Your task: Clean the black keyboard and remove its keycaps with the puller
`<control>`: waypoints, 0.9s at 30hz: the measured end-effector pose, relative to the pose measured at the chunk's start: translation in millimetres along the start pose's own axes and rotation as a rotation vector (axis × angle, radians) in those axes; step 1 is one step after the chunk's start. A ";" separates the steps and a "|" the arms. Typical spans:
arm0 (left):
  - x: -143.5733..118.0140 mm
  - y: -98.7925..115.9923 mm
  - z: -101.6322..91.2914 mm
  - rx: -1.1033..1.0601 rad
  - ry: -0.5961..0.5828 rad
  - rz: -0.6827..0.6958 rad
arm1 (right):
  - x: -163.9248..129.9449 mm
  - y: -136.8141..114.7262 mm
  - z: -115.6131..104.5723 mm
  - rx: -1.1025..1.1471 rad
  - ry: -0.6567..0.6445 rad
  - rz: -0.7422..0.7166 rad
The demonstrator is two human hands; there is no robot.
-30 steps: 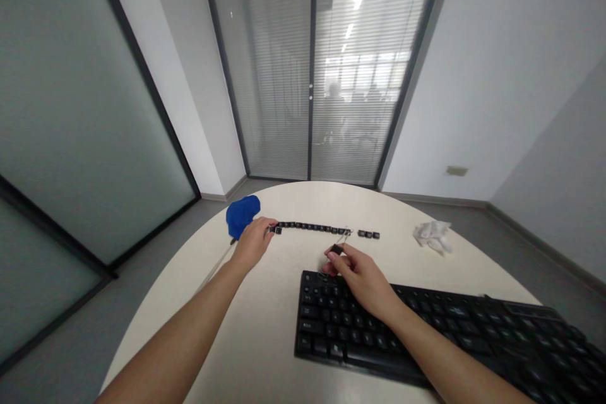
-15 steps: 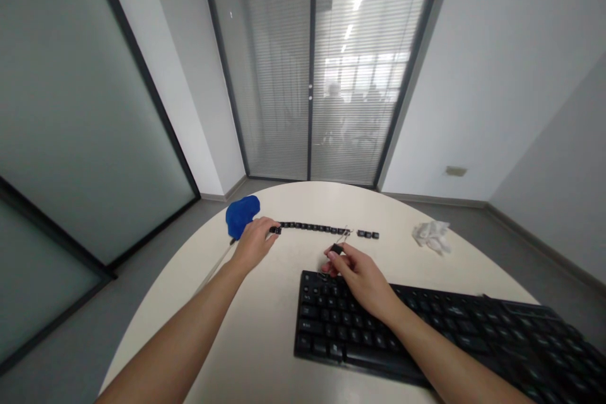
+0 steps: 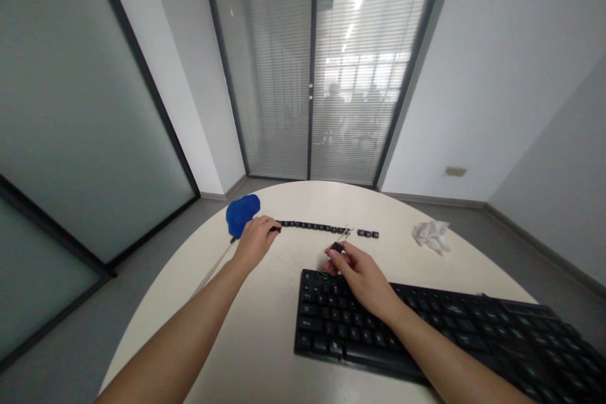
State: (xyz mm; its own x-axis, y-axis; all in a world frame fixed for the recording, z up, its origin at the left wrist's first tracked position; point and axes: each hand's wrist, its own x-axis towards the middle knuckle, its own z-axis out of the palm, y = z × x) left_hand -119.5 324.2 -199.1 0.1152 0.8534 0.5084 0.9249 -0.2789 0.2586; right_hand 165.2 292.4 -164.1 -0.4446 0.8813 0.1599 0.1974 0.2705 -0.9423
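My left hand [image 3: 255, 241] is at the left end of a row of small black keycaps [image 3: 315, 226] on the table. Its thumb and fingers are closed on a black keycap [image 3: 275, 228], partly covered by the fingertips. My right hand [image 3: 362, 274] pinches the dark handle of a keycap puller [image 3: 338, 247], whose thin wires stick out towards the row. Under my right hand and forearm lies the black keyboard [image 3: 326, 331], its top left corner just below my fingers. Some of my right fingers are hidden behind the hand.
A blue cloth-like thing [image 3: 242, 211] lies beyond my left wrist, with a pale cable [image 3: 213, 271] running from near it. Crumpled white tissue or plastic [image 3: 432, 236] sits at the right. The round cream table [image 3: 265, 341] curves away towards the glass partition.
My left hand has turned slightly, and the keycap in its fingertips now shows less, close against the row's left end. My right hand stays almost still with the puller.
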 end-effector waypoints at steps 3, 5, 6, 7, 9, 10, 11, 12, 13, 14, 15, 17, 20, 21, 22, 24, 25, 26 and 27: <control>0.0 2.3 -0.4 -0.011 0.015 0.013 | -1.6 -2.1 -0.1 -0.052 -0.007 -0.030; 0.2 6.3 -1.2 -0.022 0.039 0.029 | -2.8 -3.1 -0.3 -0.125 -0.018 -0.062; 0.3 9.2 -2.0 -0.030 0.053 0.041 | -3.3 -3.6 -0.4 -0.167 -0.022 -0.078; 0.3 12.6 -3.1 -0.039 0.065 0.056 | -3.9 -4.1 -0.7 -0.206 -0.028 -0.091; -0.2 21.1 -6.2 -0.062 0.081 0.091 | -4.8 -5.2 -1.3 -0.265 -0.042 -0.106; -0.8 26.1 -8.2 -0.080 0.081 0.113 | -5.2 -5.6 -1.7 -0.284 -0.047 -0.109; -1.7 31.6 -10.4 -0.105 0.074 0.139 | -5.5 -6.0 -2.0 -0.301 -0.054 -0.110; -2.8 37.6 -12.7 -0.135 0.059 0.169 | -5.8 -6.3 -2.2 -0.315 -0.061 -0.111; -4.2 43.9 -15.1 -0.171 0.032 0.206 | -6.1 -6.4 -2.4 -0.327 -0.069 -0.112; -5.8 50.4 -17.3 -0.205 -0.004 0.245 | -6.5 -6.5 -2.5 -0.340 -0.078 -0.114; -7.6 56.8 -19.3 -0.234 -0.052 0.285 | -6.8 -6.8 -2.6 -0.357 -0.089 -0.116; -11.2 68.3 -22.1 -0.281 -0.143 0.364 | -7.7 -8.8 -3.2 -0.408 -0.117 -0.127; -15.9 78.3 -23.3 -0.310 -0.249 0.439 | -9.4 -17.7 -7.0 -0.490 -0.169 -0.160; -17.1 79.3 -23.1 -0.312 -0.266 0.448 | -9.9 -21.9 -9.5 -0.501 -0.198 -0.174; -18.0 79.5 -22.7 -0.312 -0.273 0.450 | -10.4 -26.1 -12.5 -0.501 -0.234 -0.185; -19.0 78.4 -22.0 -0.313 -0.274 0.445 | -10.8 -32.4 -19.2 -0.487 -0.327 -0.187; -19.2 77.8 -21.7 -0.314 -0.274 0.442 | -10.6 -33.5 -22.4 -0.480 -0.351 -0.175; -19.3 77.4 -21.6 -0.316 -0.275 0.440 | -10.3 -33.0 -25.1 -0.471 -0.357 -0.167; -19.2 77.6 -21.7 -0.317 -0.276 0.438 | -9.7 -30.9 -27.2 -0.459 -0.348 -0.161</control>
State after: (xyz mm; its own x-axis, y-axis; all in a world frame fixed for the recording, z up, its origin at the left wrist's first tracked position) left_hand -57.8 276.6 -171.0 0.5899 0.7003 0.4021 0.6218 -0.7116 0.3271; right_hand 187.2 286.0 -128.5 -0.7454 0.6572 0.1115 0.4263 0.5985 -0.6783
